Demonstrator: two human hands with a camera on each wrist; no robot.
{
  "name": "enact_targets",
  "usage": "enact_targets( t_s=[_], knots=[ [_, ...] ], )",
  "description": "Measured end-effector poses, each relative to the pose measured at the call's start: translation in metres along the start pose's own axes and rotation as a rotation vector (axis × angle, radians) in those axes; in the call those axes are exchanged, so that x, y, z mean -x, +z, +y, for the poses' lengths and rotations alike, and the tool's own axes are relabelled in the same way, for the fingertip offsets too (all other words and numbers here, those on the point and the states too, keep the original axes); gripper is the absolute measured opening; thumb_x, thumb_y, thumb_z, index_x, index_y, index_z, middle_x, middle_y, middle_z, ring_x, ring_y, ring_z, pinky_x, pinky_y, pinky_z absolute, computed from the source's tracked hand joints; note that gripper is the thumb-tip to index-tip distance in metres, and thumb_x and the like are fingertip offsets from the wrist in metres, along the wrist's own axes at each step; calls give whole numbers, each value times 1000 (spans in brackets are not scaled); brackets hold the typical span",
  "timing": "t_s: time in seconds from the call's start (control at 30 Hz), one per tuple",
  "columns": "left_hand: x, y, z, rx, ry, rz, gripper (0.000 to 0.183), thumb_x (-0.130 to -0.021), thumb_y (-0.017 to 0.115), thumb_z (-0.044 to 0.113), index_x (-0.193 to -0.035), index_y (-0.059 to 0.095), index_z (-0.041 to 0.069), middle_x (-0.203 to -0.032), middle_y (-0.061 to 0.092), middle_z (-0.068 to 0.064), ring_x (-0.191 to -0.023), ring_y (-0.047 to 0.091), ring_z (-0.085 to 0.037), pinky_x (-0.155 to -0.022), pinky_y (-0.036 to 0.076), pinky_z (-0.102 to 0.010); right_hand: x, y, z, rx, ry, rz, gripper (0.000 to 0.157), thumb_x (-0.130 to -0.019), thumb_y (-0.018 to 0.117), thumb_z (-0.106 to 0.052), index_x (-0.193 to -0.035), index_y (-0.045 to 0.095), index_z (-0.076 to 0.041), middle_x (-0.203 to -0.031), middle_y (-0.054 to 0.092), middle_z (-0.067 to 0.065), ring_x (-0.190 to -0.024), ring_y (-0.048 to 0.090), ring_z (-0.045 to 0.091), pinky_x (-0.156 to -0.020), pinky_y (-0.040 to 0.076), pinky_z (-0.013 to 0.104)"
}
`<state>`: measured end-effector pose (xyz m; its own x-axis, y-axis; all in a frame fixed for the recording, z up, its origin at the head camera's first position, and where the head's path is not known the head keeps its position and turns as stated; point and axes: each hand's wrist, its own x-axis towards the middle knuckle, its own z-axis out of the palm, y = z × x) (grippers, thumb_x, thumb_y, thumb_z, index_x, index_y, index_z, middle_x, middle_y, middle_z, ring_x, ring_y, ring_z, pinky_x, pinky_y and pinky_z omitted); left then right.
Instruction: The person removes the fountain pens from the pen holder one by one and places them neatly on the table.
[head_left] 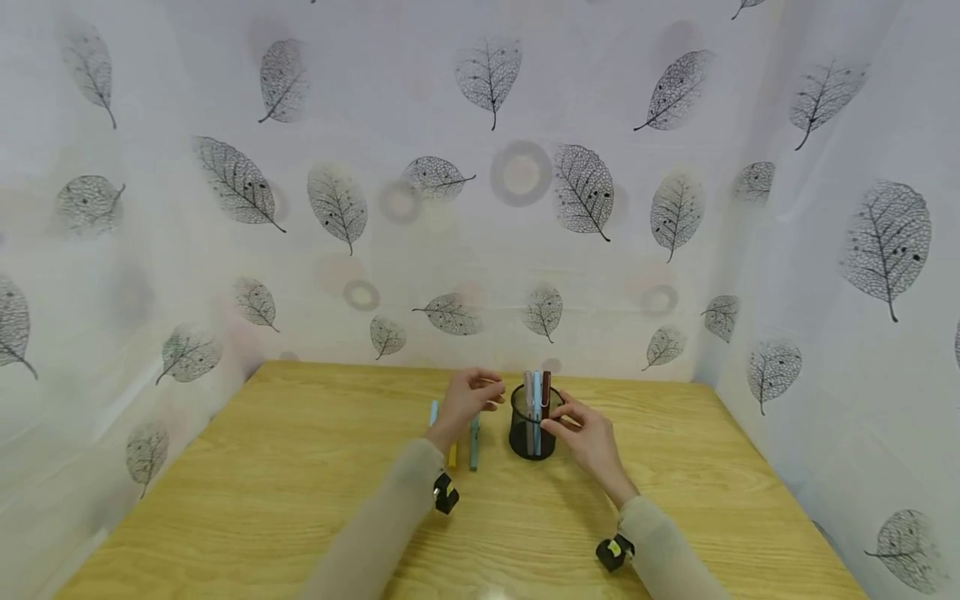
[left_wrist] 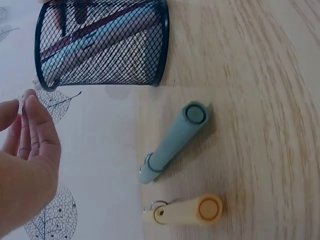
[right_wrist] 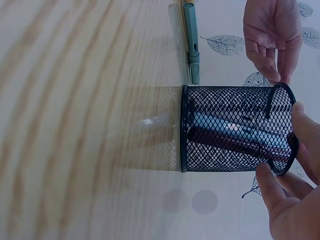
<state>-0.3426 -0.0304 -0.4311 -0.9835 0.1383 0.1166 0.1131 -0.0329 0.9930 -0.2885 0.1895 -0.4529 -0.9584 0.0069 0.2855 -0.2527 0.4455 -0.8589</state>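
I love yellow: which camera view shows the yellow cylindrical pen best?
The left wrist view: it shows the yellow cylindrical pen large, close and unobstructed. In the head view, the left hand partly hides it. The right wrist view shows only a thin yellow strip beside a green cylindrical pen.

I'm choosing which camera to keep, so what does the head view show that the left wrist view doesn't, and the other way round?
Only the head view shows the sleeves, the black wrist cameras and the light blue pen lying on the table.
Only the left wrist view clearly shows the round ends of the green pen and yellow pen.
Both show those two pens, the left hand, the mesh pen holder, the table and the leaf-printed backdrop.
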Motion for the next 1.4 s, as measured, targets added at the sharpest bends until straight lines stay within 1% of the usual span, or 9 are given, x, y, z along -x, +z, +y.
enact_targets(
  t_s=[0.07,0.17,0.3,0.6,0.77,0.83,0.97,1.2,1.4],
  knots=[
    [0,4,0,18,29,6,22,-92,67,5,-112,65,-5,-102,70,-23,-76,69,-14,-73,61,-34,0,0,0,-5,1,0,19,-83,79,-23,-94,72,-8,-148,50,10,-119,62,32,-91,56,33],
    [-1,11,-2,38,75,-2,26,-91,67,2,-114,64,-9,-106,68,-27,-79,69,-14,-75,62,-35,1,0,-1,-9,4,-2,19,-83,79,-21,-95,72,-8,-147,50,11,-120,61,32,-91,56,32],
    [-3,17,-2,15,120,-18,26,-91,66,1,-115,64,-9,-111,67,-26,-86,69,-16,-78,61,-37,1,0,-1,-3,2,-1,20,-84,78,-22,-95,71,-8,-148,50,10,-121,60,32,-91,56,32],
    [-8,28,0,-91,151,-17,27,-92,68,7,-117,67,-1,-113,69,-18,-93,68,-20,-75,60,-29,-2,0,2,-7,-17,-1,21,-83,79,-23,-95,71,-8,-148,49,10,-124,58,32,-91,56,32],
    [-11,33,1,-155,171,4,27,-92,66,5,-118,68,1,-115,69,-16,-102,66,-23,-75,58,-26,-2,0,3,-16,-18,11,19,-83,79,-21,-94,71,-7,-147,50,10,-124,58,32,-90,56,32],
    [-12,34,1,-159,178,3,28,-92,65,3,-119,67,-1,-117,68,-17,-102,66,-25,-73,58,-26,-2,0,3,-20,-15,12,19,-82,79,-21,-94,71,-7,-147,50,11,-123,59,33,-90,57,31],
    [-13,37,1,-158,160,0,29,-93,63,2,-123,66,1,-122,66,-16,-100,66,-25,-71,57,-27,-2,2,5,-30,-5,6,20,-83,79,-22,-94,71,-7,-147,49,12,-119,61,34,-89,57,31],
    [-14,38,3,-208,90,-32,31,-95,61,6,-125,67,11,-129,64,-8,-103,64,-23,-78,56,-31,0,3,5,-23,-4,8,21,-83,79,-23,-95,71,-6,-148,49,13,-125,57,33,-91,56,33],
    [-15,39,8,-241,72,-66,32,-97,60,10,-128,64,10,-130,63,-11,-104,62,-26,-84,56,-38,0,1,1,-9,-4,3,22,-84,78,-23,-96,71,-6,-148,48,11,-126,56,33,-92,56,34]
  ],
)
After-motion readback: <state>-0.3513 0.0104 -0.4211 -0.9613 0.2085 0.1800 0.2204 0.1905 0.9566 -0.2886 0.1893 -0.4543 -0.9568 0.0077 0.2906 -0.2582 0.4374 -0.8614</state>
